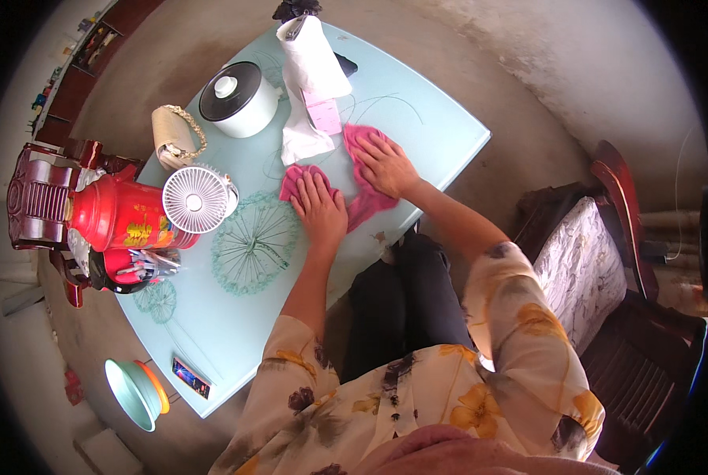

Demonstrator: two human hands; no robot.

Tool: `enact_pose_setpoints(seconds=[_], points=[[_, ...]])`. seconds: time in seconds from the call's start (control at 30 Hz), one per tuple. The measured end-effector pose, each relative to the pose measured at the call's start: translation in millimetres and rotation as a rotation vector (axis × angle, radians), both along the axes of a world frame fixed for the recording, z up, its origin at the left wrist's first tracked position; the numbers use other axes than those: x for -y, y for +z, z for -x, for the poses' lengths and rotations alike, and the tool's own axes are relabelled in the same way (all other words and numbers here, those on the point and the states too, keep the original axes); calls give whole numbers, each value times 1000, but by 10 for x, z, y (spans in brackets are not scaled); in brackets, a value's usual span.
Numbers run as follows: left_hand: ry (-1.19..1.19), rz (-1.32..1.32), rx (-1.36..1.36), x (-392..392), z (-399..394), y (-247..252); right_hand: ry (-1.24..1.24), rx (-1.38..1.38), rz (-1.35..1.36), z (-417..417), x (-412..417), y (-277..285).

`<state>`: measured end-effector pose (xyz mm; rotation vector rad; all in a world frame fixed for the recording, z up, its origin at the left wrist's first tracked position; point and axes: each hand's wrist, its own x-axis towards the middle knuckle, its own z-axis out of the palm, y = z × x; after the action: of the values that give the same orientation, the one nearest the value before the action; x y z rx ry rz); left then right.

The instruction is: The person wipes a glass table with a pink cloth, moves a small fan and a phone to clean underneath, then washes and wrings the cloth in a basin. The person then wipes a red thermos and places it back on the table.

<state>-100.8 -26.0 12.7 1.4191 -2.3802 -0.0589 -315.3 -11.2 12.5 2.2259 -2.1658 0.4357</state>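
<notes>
A pink cloth (370,208) lies on the pale blue table (235,332), which bears dandelion prints. My left hand (318,208) rests palm down on the cloth's left part, fingers a little apart. On its right part lies my right hand (385,164), flat and with fingers spread. The cloth runs between the two hands near the table's edge. Just beyond my left hand, a loose end of white paper (306,139) hangs from a paper roll (313,59). A pink and white box (323,113) stands beside the paper, close to the cloth.
Farther left on the table are a white pot with a dark lid (248,107), a beige handbag (173,136), a white fan (195,199), a red thermos (122,214), pens (152,264) and a phone (190,377). Basins (131,392) are beyond the table; a wooden chair (633,368) stands at right.
</notes>
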Motion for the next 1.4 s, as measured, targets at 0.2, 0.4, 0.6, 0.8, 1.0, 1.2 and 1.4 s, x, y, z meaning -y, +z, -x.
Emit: enact_pose_setpoints(seconds=[0.2,0.4,0.6,0.8,1.0,1.2,1.4], points=[[-41,34,38,-241,38,80,-328,-38,-124,956,-108,108],[-41,10,10,-125,239,42,-289,-41,-81,235,422,46],[-117,-29,46,-262,150,4,25,58,95,-193,-271,-66],[-362,-95,-57,-456,857,142,-445,-88,102,1067,-871,-3],[-411,-114,41,-598,570,92,-88,10,9,169,-1126,21],[-213,-70,88,-253,-121,103,-2,51,92,-305,-372,45],[-193,-84,74,40,574,151,-340,25,46,350,-21,73]])
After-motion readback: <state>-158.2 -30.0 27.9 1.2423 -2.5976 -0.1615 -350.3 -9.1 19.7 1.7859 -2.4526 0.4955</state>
